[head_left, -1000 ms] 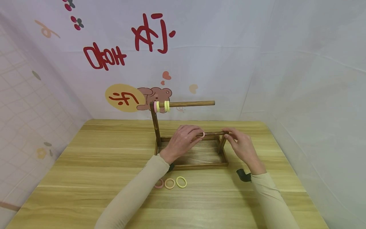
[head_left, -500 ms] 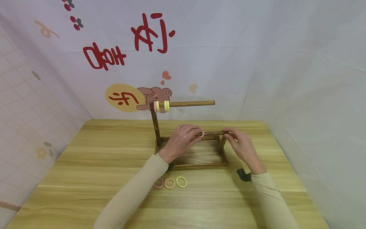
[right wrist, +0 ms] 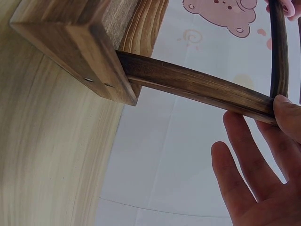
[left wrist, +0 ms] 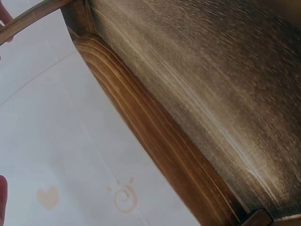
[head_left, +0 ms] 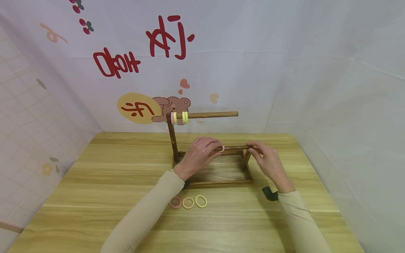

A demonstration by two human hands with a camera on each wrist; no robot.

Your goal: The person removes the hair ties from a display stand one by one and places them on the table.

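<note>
My left hand (head_left: 200, 154) holds a small pale pink ring (head_left: 223, 148) threaded on the lower rod (head_left: 237, 147) of a dark wooden rack. The ring also shows at the top right corner of the right wrist view. At the rod's right end, my right hand (head_left: 268, 161) pinches the corner where rod and short post (right wrist: 197, 87) meet, thumb on one side, fingers on the other. On the upper rod (head_left: 212, 115) hang a pink ring (head_left: 172, 118) and several yellow rings (head_left: 185, 117), near the tall post. The left wrist view barely catches the left fingers.
In front of the rack's tray (head_left: 221, 184) lie a pink ring (head_left: 175, 202), a peach ring (head_left: 188, 203) and a yellow ring (head_left: 201, 201) on the wooden table (head_left: 253, 225). The upper rod's free end points right. A printed white cloth (head_left: 240, 70) hangs behind.
My left hand and the pale pink ring have slid slightly left along the lower rod, the left forearm shifting left too. The right hand keeps its place at the rod's end.
</note>
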